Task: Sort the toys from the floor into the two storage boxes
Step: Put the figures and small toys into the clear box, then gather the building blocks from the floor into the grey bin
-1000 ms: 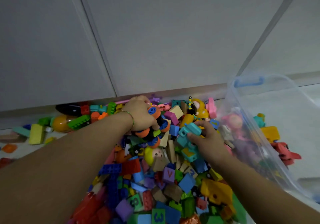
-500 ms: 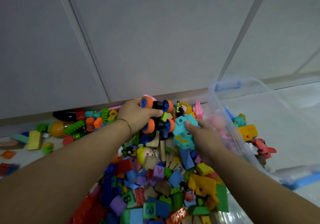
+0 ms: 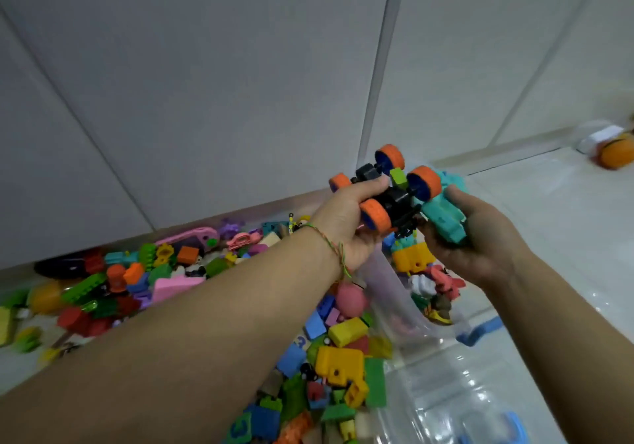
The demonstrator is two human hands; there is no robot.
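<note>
My left hand (image 3: 346, 217) grips a black toy car with orange wheels (image 3: 391, 193), held up in the air. My right hand (image 3: 480, 237) holds a teal toy (image 3: 444, 217) right beside it; the two toys touch. Both hands hover over the clear storage box (image 3: 404, 310), which has blue handles and holds several toys, among them a yellow block (image 3: 411, 260) and a red figure (image 3: 446, 284). A big pile of coloured bricks and toys (image 3: 144, 272) covers the floor to the left and below.
A white cabinet wall (image 3: 206, 83) rises behind the pile. A second clear container with an orange toy (image 3: 614, 152) stands at the far right on the pale floor. Part of another clear box with a blue handle (image 3: 507, 423) shows at the bottom right.
Both hands have lifted their toys out of the pile and moved right, over the clear box. The view has swung to the right.
</note>
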